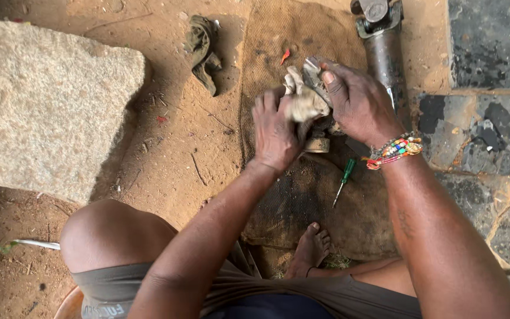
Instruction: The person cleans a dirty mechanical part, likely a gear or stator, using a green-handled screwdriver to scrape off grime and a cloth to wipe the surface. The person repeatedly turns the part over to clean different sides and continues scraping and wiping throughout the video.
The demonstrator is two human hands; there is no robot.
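Over a brown mat (278, 35), the left hand (275, 133) closes its fingers around a pale rag (303, 101), pressed on a grey metal part (314, 74) that the right hand (358, 103) grips from two o'clock. At five o'clock lies a green screwdriver (343, 179); at one o'clock, a steel shaft (385, 50).

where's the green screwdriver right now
In the head view the green-handled screwdriver lies on the brown sacking mat, just below the right hand and its beaded wristband.
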